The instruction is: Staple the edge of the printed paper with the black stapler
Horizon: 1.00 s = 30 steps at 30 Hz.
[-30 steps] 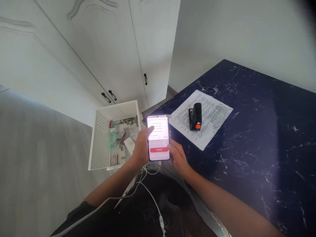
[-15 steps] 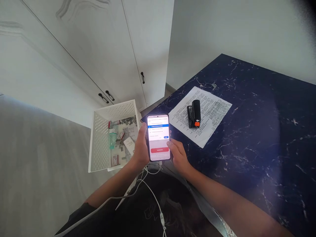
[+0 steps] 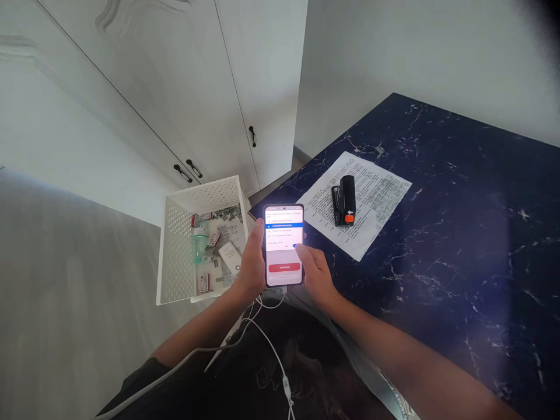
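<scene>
A smartphone is held upright in front of me, its lit screen showing a pop-up list with one blue row and a red button below. My left hand grips its left edge, the thumb along the side. My right hand is at the right edge, with its thumb over the blue button on the screen; its other fingers are mostly hidden behind the phone. A white cable runs from the phone's lower end. Beyond it, a black stapler with an orange part rests on a printed sheet.
Left of the phone stands a white perforated basket holding small red-and-white boxes, staples, a greenish clear bottle and a white card-like piece. The dark marbled table spreads to the right. White cabinets rise behind.
My right thumb has moved up and left from the screen's edge onto the blue button. The phone has shifted slightly to the right.
</scene>
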Available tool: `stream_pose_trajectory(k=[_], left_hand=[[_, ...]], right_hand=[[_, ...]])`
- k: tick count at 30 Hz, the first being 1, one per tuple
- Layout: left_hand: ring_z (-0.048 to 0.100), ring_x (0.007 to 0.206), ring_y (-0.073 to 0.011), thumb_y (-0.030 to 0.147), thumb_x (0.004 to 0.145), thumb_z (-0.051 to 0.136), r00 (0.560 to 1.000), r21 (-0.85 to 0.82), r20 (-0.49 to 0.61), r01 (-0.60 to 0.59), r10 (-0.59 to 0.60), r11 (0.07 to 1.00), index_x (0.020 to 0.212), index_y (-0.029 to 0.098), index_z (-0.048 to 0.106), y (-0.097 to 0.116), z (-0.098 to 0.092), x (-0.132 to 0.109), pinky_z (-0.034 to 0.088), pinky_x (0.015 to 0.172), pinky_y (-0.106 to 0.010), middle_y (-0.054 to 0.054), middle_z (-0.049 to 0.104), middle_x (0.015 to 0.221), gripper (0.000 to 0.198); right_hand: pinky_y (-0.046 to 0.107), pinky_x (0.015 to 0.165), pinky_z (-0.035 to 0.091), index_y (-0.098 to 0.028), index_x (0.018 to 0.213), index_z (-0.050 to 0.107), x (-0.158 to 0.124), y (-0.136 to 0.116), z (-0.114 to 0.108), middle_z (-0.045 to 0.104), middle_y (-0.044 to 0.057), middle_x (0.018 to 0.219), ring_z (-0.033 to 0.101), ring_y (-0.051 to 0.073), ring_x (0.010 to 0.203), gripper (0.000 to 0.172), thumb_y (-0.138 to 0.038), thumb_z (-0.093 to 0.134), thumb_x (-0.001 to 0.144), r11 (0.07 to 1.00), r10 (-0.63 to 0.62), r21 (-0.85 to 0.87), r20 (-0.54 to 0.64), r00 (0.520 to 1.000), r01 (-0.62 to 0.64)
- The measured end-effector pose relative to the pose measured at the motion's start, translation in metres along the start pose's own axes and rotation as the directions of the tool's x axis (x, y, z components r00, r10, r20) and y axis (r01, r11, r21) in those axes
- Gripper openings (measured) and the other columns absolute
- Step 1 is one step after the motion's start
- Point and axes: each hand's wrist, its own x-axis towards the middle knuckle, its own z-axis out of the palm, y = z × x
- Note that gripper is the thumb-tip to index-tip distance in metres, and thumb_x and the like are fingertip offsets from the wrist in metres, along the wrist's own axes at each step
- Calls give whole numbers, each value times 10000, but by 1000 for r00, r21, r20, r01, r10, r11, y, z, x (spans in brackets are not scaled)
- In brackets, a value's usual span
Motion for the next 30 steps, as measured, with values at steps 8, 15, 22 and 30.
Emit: stream_pose_trajectory(k=[8,15,22,30], left_hand=[[763,1100,-338,637,979,593,1000,-13,1,-21,21,1000,1417,181,636,1,3,1,610,946,-458,-138,791,1151,634],[742,1155,-355,667,978,574,1000,-40,11,2,-2,999,1447,198,618,-4,-2,3,601,982,-493,-144,779,1205,664],[721,1203,-377,682,977,561,999,-86,32,39,-36,996,1461,186,608,-5,-2,5,585,1018,-519,-157,770,1237,694],[712,1225,-375,661,993,548,999,-92,23,43,-41,995,1459,161,610,-3,0,3,576,1030,-494,-171,768,1242,687]], right_hand=[[296,469,480,-208,666,656,0,-1,0,634,14,593,576,186,545,507,-637,662,935,1000,-11,22,-7,1000,12],[371,568,585,-225,876,790,0,13,-3,711,60,713,711,279,730,523,-705,594,950,998,46,41,-34,998,-44],[373,624,601,-244,923,769,0,16,-3,695,57,728,702,266,761,518,-736,606,927,999,32,28,-102,994,-29],[315,535,515,-215,796,720,-3,12,-2,669,32,699,645,216,677,493,-684,621,915,997,68,-28,-214,974,-75]])
